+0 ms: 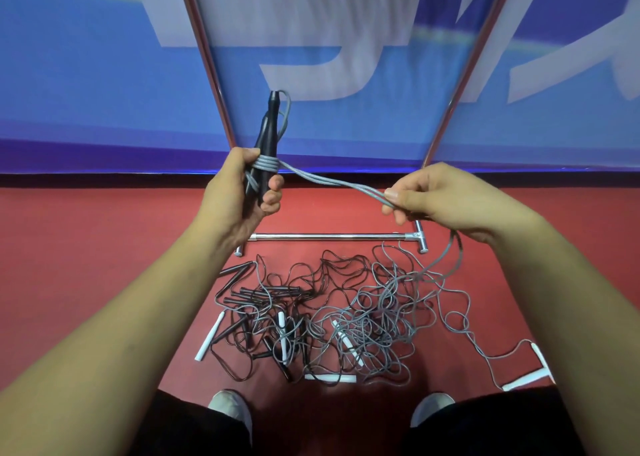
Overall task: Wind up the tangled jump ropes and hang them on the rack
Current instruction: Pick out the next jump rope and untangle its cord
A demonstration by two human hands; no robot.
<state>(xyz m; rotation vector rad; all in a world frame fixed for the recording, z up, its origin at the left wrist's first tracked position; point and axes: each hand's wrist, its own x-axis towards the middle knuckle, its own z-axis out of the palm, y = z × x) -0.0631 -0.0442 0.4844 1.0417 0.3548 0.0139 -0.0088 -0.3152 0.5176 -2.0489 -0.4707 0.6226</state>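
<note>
My left hand grips a pair of black jump rope handles held upright, with several turns of grey cord wound round them. From the coil a doubled grey cord runs right to my right hand, which pinches it between thumb and fingers. Below that hand the cord drops in a loop to the floor. A tangled pile of grey and black ropes with black and white handles lies on the red floor in front of my feet.
The metal rack's base bar lies across the floor behind the pile, and its two uprights rise against a blue banner wall. White handles lie at the right. My shoes stand close to the pile.
</note>
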